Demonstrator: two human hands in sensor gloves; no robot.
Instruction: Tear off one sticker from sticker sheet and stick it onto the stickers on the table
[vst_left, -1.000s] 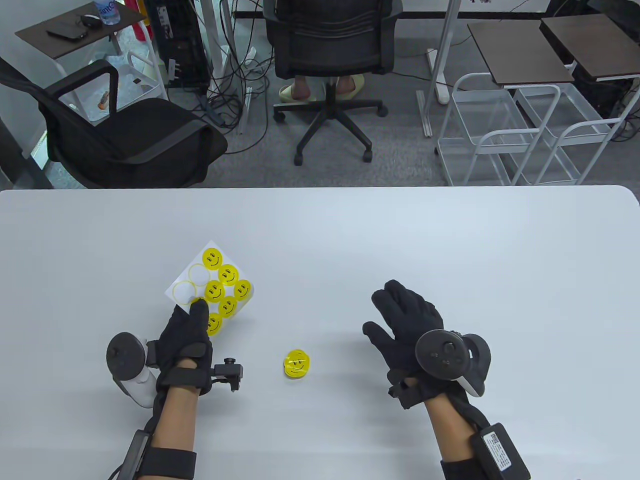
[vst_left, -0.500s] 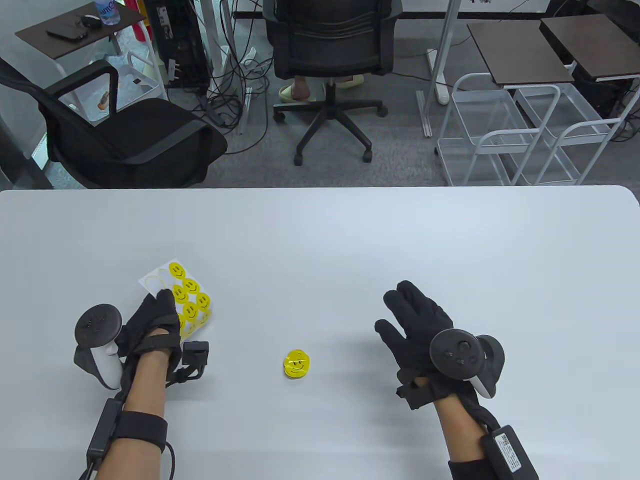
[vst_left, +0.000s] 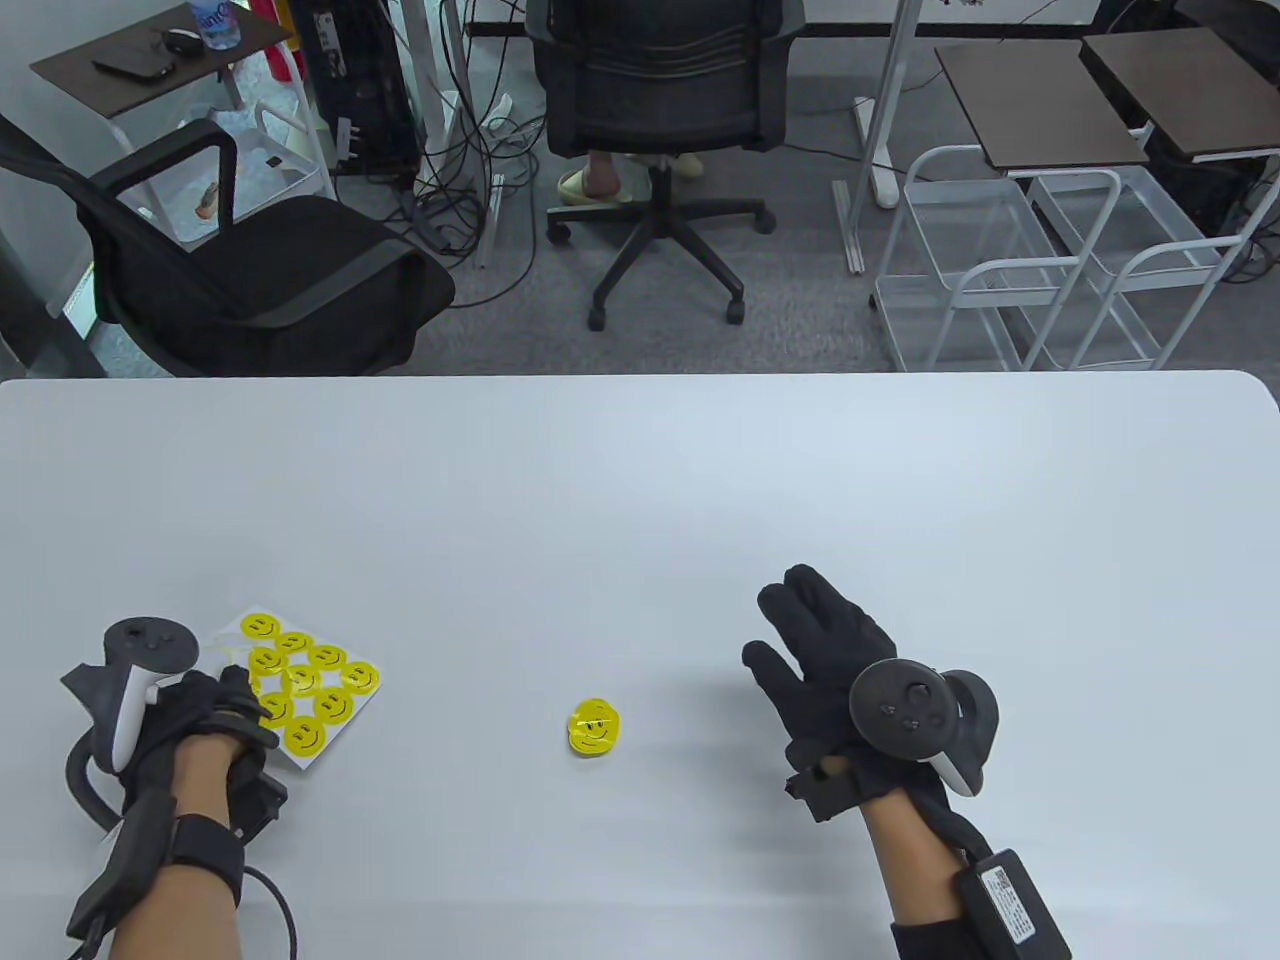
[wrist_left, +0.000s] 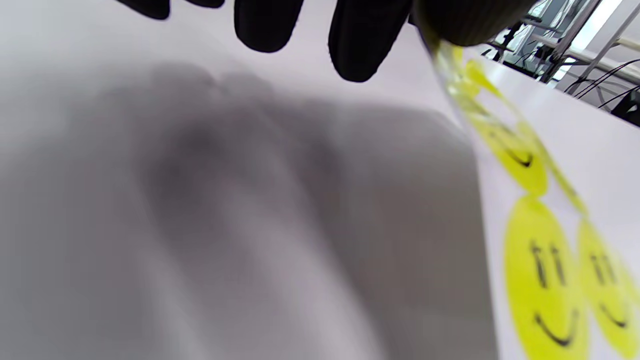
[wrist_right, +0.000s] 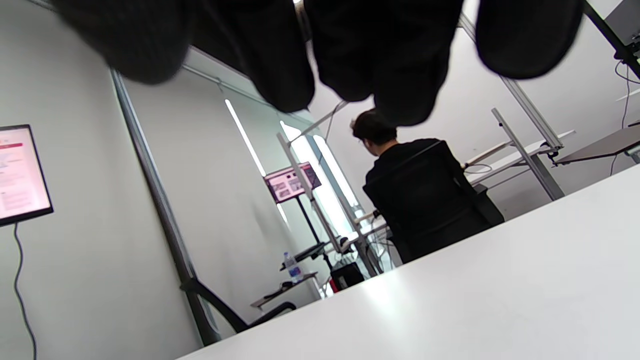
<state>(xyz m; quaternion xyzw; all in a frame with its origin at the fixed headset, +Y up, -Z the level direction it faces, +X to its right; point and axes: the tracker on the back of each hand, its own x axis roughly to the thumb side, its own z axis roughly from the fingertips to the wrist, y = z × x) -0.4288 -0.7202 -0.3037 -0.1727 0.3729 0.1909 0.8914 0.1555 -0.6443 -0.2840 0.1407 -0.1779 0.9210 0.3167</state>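
Observation:
A white sticker sheet (vst_left: 305, 690) with several yellow smiley stickers lies low at the table's front left. My left hand (vst_left: 238, 706) pinches its near-left edge. In the left wrist view the sheet (wrist_left: 540, 260) runs down the right side, with my fingertips (wrist_left: 367, 35) behind it. A small pile of yellow smiley stickers (vst_left: 594, 728) is stuck on the table at front centre. My right hand (vst_left: 815, 640) hovers to the right of the pile, fingers spread and empty. Its fingers (wrist_right: 280, 50) hang over the table in the right wrist view.
The white table (vst_left: 640, 470) stretches far back. Behind its far edge stand two black office chairs (vst_left: 250, 270), wire racks (vst_left: 1010, 270) and side tables. A person sits in the far chair (wrist_right: 425, 200).
My left hand has pulled the sticker sheet toward the front left of the table and down near its surface. My right hand has barely moved. The sticker pile stays put.

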